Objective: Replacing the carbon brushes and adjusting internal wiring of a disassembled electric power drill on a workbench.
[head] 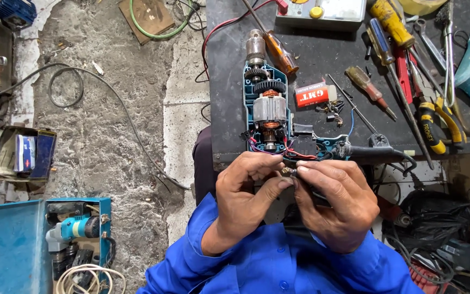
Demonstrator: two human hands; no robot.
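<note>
An opened teal electric drill (266, 103) lies on the dark workbench (322, 60), its motor, gears and red and black wires bare. Just below the bench's near edge, my left hand (243, 198) and my right hand (335, 204) meet. Their fingertips pinch a small brass-coloured part (288, 172) between them, close to the drill's wiring. The drill's black cord (376, 154) runs off to the right. A small red and white box (312, 95) and tiny loose parts (334, 111) lie beside the motor.
Screwdrivers (390, 22), yellow-handled pliers (436, 122) and a multimeter (322, 12) crowd the bench's far and right side. On the concrete floor at left stand an open blue tool case with another drill (77, 228), a small open box (25, 153) and loose cables (66, 87).
</note>
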